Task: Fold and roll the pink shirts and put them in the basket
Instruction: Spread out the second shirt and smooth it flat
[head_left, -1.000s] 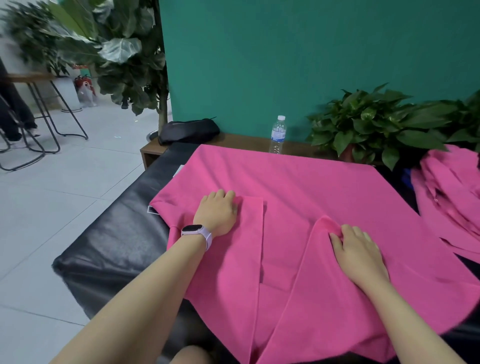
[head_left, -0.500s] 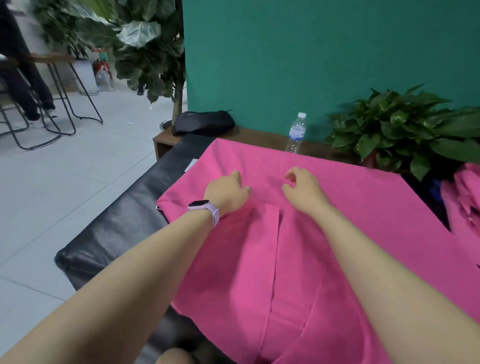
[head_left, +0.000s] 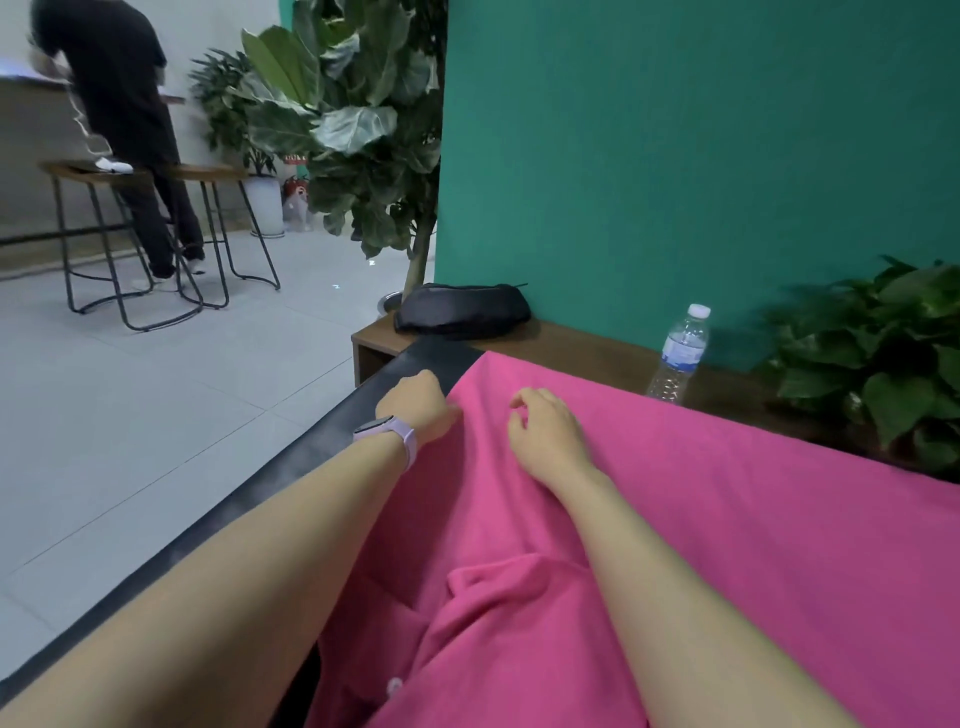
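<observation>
A pink shirt (head_left: 727, 519) lies spread over a black padded bench (head_left: 405, 358), with folded layers bunched near me. My left hand (head_left: 421, 402), a watch on its wrist, pinches the shirt's far left edge. Just to the right of it, my right hand (head_left: 545, 434) rests on the cloth near the far edge with curled fingers, and whether it grips the fabric is unclear. No basket is in view.
A water bottle (head_left: 680, 353) and a black pouch (head_left: 462, 309) sit on a wooden ledge (head_left: 587, 348) behind the bench. Leafy plants (head_left: 878, 353) stand at the right and a tall plant (head_left: 358, 124) at the back. A person stands by stools (head_left: 156, 228) at far left.
Both hands have slid forward to the shirt's far edge, the right one coming up from the near fold. The camera has tilted up and left.
</observation>
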